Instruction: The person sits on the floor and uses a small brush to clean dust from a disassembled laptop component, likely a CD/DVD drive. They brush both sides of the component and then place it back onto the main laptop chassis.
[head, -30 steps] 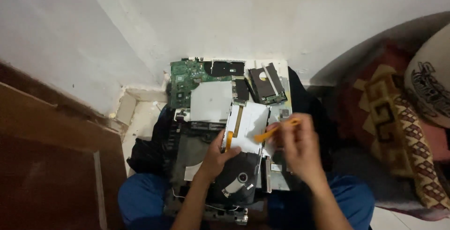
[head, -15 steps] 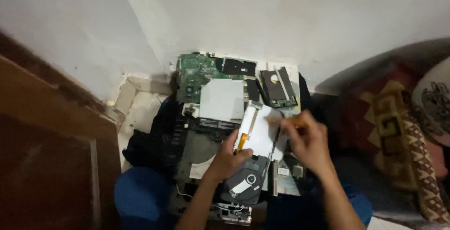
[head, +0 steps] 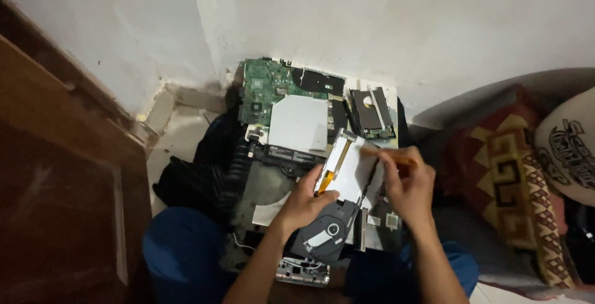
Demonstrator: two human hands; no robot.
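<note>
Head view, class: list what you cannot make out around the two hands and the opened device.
- Tip of the orange tool: hidden by the right hand.
- Part of the white panel under the left hand: covered by its fingers.
- Components on the green circuit board: too small and dim.
- Patterned cushion: cut off by the right edge.

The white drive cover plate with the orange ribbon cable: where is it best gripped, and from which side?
Judging from its tilt, grip the white cover plate by its bare long edges, left and right, coming from the near side. The left hand already steadies its lower left corner beside the orange ribbon cable; avoid pinching that.
</note>
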